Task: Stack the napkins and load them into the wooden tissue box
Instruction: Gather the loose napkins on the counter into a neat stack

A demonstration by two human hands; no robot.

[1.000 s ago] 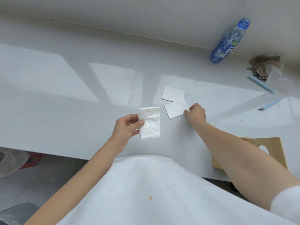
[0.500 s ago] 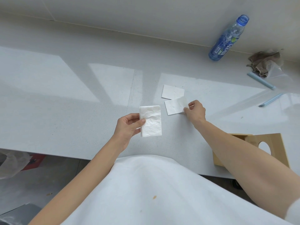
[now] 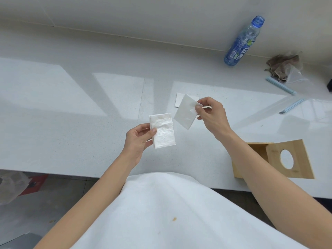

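My left hand (image 3: 139, 139) holds a small stack of white folded napkins (image 3: 163, 133) above the counter, thumb on top. My right hand (image 3: 211, 114) pinches one white napkin (image 3: 186, 112) by its upper corner, lifted off the counter and tilted, just right of the stack. Another napkin (image 3: 178, 100) lies flat on the white counter (image 3: 71, 114) behind it, mostly hidden. The wooden tissue box (image 3: 258, 151) stands at the right near the counter's front edge, partly behind my right forearm, with its lid (image 3: 289, 159), which has a round hole, swung open.
A blue plastic bottle (image 3: 239, 44) stands against the back wall. A crumpled brown cloth (image 3: 282, 66), a clear plastic bag (image 3: 298, 76) and light blue strips (image 3: 279, 86) lie at the far right. Below the counter edge at left are a plastic bag (image 3: 10, 186) and something red.
My right hand has picked the nearer napkin up off the counter and brought it toward the stack. My left hand still holds the stack in much the same place.
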